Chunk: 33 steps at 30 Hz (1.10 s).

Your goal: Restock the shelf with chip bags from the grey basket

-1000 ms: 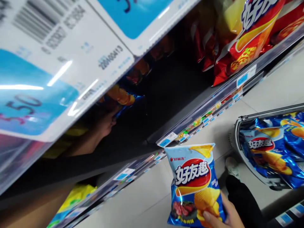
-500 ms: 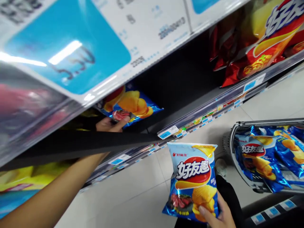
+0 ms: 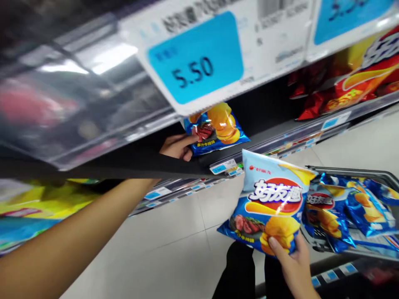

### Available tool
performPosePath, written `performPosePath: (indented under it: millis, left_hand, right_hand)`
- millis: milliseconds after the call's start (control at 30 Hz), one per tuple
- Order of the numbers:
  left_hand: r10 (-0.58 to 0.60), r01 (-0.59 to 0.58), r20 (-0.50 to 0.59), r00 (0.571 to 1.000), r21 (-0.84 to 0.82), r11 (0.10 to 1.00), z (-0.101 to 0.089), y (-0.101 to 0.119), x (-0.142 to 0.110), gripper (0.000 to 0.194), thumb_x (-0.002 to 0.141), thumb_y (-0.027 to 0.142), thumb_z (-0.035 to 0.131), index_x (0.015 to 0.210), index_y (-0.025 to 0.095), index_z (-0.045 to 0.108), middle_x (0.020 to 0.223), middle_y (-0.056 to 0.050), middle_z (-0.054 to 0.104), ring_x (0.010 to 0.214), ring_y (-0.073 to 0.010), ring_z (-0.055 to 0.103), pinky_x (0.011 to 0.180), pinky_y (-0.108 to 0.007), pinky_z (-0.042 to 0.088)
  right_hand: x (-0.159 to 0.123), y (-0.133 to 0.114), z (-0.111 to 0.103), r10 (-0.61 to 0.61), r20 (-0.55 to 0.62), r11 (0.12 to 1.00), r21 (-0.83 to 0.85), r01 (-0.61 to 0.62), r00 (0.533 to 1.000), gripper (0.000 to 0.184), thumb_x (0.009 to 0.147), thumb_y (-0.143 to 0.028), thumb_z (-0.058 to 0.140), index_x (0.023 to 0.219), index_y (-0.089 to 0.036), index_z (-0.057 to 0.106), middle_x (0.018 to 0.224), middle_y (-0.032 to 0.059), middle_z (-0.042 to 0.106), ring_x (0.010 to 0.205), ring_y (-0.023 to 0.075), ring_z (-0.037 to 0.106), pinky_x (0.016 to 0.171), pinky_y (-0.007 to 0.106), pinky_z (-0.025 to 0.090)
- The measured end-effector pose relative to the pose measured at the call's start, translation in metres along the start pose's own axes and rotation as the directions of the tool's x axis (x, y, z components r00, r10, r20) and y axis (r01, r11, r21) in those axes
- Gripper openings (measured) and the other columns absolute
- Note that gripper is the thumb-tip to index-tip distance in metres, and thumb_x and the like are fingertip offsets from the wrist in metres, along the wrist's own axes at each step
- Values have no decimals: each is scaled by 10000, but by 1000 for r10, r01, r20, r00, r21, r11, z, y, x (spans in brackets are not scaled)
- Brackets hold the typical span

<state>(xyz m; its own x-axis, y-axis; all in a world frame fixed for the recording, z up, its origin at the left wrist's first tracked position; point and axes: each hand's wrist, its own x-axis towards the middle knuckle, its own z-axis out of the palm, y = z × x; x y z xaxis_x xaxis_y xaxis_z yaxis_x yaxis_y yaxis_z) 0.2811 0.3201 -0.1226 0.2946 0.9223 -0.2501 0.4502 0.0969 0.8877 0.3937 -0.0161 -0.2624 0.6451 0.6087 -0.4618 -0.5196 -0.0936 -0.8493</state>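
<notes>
My left hand (image 3: 177,147) reaches into the shelf and grips the lower left side of a blue bag of potato chips (image 3: 222,128), thumb on its front. The upper part of that bag is hidden behind the price strip above. Lower down, my right hand (image 3: 294,259) pinches the bottom right corner of a second blue chip bag (image 3: 274,201). This one is upright and slightly tilted, held out in front of the shelf edge, its front facing me.
A shopping basket (image 3: 386,172) with several blue chip bags (image 3: 366,207) stands at the right. Red chip bags (image 3: 346,93) lie farther along the shelf. A large price tag (image 3: 196,66) reading 5.50 hangs close above. Yellow packets (image 3: 56,199) fill the neighbouring section at left.
My left hand has shifted the shelf bag to the right, nearer the shelf's front edge. The bag in my right hand has risen a little and tilted. My view has turned slightly.
</notes>
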Motion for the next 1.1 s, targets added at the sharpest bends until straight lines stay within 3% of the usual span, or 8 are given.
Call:
performPosePath:
  millis: [167, 400, 533, 667, 800, 933, 1100]
  left_hand:
    - [-41, 40, -11, 999, -121, 992, 18, 2, 1, 229, 652, 300, 796, 740, 163, 634, 401, 91, 404, 306, -63, 352, 297, -174, 197]
    - [-48, 50, 19, 999, -170, 984, 24, 2, 0, 231, 649, 252, 803, 722, 152, 608, 459, 75, 489, 307, -49, 362, 299, -176, 194]
    - [-55, 56, 11, 998, -177, 983, 25, 5, -2, 257, 637, 253, 831, 720, 147, 612, 473, 67, 506, 312, -54, 356, 320, -210, 184]
    - [-43, 44, 10, 999, -187, 981, 30, 9, -2, 349, 579, 273, 892, 766, 145, 627, 620, 54, 588, 364, -50, 410, 351, -235, 207]
    - [104, -96, 28, 994, -207, 974, 36, 9, 15, 349, 615, 293, 890, 837, 152, 660, 758, 44, 648, 446, -50, 460, 401, -257, 284]
    - [330, -327, -19, 944, -192, 925, 40, 13, 50, 350, 680, 351, 857, 901, 170, 655, 829, 52, 679, 541, -74, 532, 513, -277, 402]
    - [418, -432, -150, 896, -76, 898, 43, 29, 91, 393, 695, 395, 823, 947, 164, 631, 837, 79, 664, 603, -73, 568, 638, -290, 483]
  right_hand:
    - [31, -32, 7, -130, 101, 992, 25, 128, 986, 428, 724, -364, 883, 1090, -209, 725, 1077, 84, 803, 956, 269, 775, 838, 346, 660]
    - [50, -62, 15, -61, 92, 993, 102, 51, 994, 436, 684, -443, 901, 1014, -226, 716, 1005, 54, 813, 882, 248, 775, 765, 321, 654]
    - [54, -65, 13, -52, 70, 995, 84, 46, 996, 519, 636, -457, 926, 1052, -228, 717, 1049, 56, 808, 891, 242, 769, 781, 316, 648]
    - [47, -53, 4, -62, 57, 998, 28, 61, 996, 520, 692, -489, 889, 1100, -217, 717, 1076, 91, 804, 960, 282, 768, 818, 358, 653]
    - [26, -33, -1, -32, 11, 998, 60, 32, 999, 514, 697, -459, 899, 1122, -234, 718, 1065, 78, 802, 962, 269, 771, 828, 330, 648]
    - [8, -19, 5, 36, -57, 995, 95, -30, 998, 504, 688, -494, 898, 1082, -236, 718, 1033, 67, 801, 920, 256, 769, 818, 317, 645]
    - [9, -10, 11, 88, -32, 978, 193, -80, 996, 493, 680, -444, 916, 1072, -237, 700, 1052, 69, 805, 936, 258, 776, 833, 320, 650]
